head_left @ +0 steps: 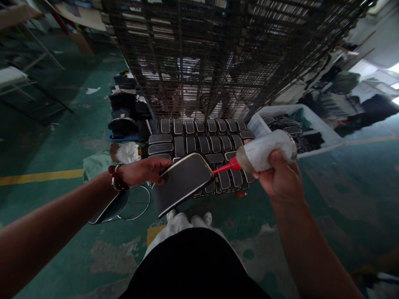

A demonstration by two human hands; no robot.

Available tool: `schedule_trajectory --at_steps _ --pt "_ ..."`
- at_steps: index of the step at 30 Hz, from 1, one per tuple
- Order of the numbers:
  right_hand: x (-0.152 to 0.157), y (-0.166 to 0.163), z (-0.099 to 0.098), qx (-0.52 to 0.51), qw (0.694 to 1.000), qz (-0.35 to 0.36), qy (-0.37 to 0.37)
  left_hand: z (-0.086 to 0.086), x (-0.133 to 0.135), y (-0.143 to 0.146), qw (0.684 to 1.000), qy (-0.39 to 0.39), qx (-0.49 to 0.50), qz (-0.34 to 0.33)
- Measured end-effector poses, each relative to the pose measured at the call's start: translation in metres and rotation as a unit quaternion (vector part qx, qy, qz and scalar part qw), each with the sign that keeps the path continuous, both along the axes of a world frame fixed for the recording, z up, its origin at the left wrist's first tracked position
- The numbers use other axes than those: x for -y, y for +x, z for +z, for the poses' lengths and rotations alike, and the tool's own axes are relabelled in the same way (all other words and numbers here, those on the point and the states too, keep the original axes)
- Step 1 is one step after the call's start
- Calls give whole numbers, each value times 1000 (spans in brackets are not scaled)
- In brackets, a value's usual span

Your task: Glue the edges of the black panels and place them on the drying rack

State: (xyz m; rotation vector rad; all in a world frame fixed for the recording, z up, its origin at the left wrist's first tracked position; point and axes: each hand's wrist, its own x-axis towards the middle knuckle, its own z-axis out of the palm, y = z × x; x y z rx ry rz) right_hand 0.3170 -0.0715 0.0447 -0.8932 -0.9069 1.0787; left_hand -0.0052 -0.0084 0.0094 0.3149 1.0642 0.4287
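Observation:
A dark flat panel (183, 180) with rounded corners and a pale line along its edge is held up in front of me. My left hand (146, 171) grips its left side, thumb on top and the other fingers partly hidden at the edge. Wrapped around a white squeeze bottle (264, 153) is my right hand (282, 176). The bottle lies almost level, and its red nozzle (227, 167) points left, with the tip at the panel's right corner. Below and behind the panel, several similar dark pieces (204, 144) with pale edges are laid out in rows.
A tall wire rack (199, 54) rises directly ahead. To the right stands a white bin (330, 139) holding dark pieces. Stacked dark items (123, 108) are at the left, near a round metal-framed stool (116, 207). The green floor (62, 145) carries a yellow line.

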Motion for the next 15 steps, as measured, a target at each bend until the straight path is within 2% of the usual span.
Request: schedule_trajectory --at_steps 4,8,10,12,15 --pt "0 -1 1 16 1000 5 0 1 -1 1 998 39 -2 -41" --pt "1 0 4 47 998 22 21 -1 -1 2 998 53 -25 -26" --pt "2 0 6 56 998 26 31 -6 -2 1 995 83 -29 -45" --pt "2 1 7 68 997 26 40 -13 -4 -2 984 132 1 -121" --pt "2 1 7 89 995 19 44 -25 -8 -8 941 218 88 -244"
